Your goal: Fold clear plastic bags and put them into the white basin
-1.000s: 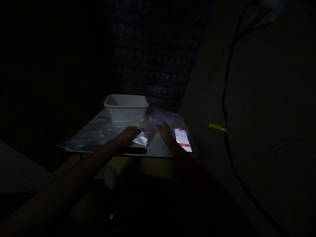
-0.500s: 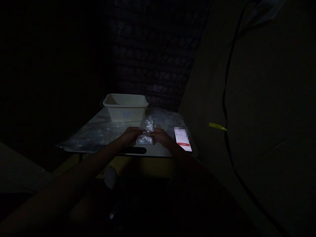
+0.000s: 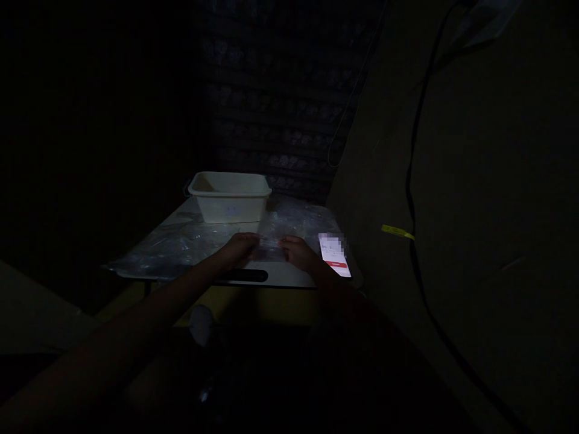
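Between my hands, over the near part of the table, is a clear plastic bag [image 3: 268, 246], dim and faintly shiny. My left hand [image 3: 241, 248] pinches its left side with the fingers closed. On the opposite side my right hand [image 3: 296, 249] is closed on the bag, thumb and fingers pressed together. The bag's far end reaches toward a cream plastic tub [image 3: 233, 208], and the dark light hides whether anything lies inside the bag. More clear plastic [image 3: 167, 247] spreads flat to the left of my left hand.
A lit phone [image 3: 335, 256] lies at the right of the white table [image 3: 289, 274], close to my right wrist. The table has a dark slot [image 3: 246, 275] at its front edge. A black cable [image 3: 411, 181] with a yellow tag [image 3: 397, 232] hangs along the right wall.
The bag has gone from bright and crinkled with reflections to dull and flatter. My right hand has shifted very slightly to the right; my left hand stays nearly in place.
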`<control>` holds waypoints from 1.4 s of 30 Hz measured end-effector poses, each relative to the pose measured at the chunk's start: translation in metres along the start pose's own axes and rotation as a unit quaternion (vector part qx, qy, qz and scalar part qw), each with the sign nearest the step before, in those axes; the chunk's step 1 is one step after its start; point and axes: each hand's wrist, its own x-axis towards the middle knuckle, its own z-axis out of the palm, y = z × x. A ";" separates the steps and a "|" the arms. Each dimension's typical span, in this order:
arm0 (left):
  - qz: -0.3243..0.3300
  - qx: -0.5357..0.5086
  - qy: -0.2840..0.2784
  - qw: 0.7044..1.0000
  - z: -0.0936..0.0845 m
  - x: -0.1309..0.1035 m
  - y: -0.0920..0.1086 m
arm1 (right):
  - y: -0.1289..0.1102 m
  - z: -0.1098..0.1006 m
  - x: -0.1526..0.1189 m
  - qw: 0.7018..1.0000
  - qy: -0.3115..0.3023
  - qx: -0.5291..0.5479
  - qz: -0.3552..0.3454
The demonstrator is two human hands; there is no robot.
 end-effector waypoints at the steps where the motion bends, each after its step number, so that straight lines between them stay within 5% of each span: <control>1: -0.003 -0.001 0.006 1.000 0.000 -0.001 0.001 | 0.000 0.000 0.000 1.000 -0.003 0.004 0.001; 10: -0.034 -0.034 -0.004 0.999 -0.002 0.005 -0.002 | -0.001 -0.002 0.000 0.999 0.013 -0.036 -0.009; 15: 0.074 0.184 0.078 0.977 -0.013 0.012 -0.008 | -0.002 -0.006 -0.001 0.987 0.057 -0.145 -0.025; 19: 0.132 0.380 0.093 0.911 -0.021 0.007 -0.005 | -0.002 -0.008 0.002 0.957 0.115 -0.254 -0.079; 25: 0.204 0.602 -0.004 0.772 -0.017 -0.007 -0.007 | 0.002 0.001 0.008 0.854 0.128 -0.471 -0.183; 30: 0.186 0.709 -0.048 0.679 -0.007 -0.020 -0.018 | 0.008 0.022 0.002 0.706 -0.007 -0.668 -0.236; 35: 0.210 0.728 -0.068 0.649 0.000 -0.030 -0.024 | 0.022 0.029 -0.003 0.625 -0.055 -0.756 -0.188; 42: 0.206 0.734 -0.072 0.643 0.003 -0.035 -0.030 | 0.030 0.024 -0.008 0.613 -0.078 -0.768 -0.169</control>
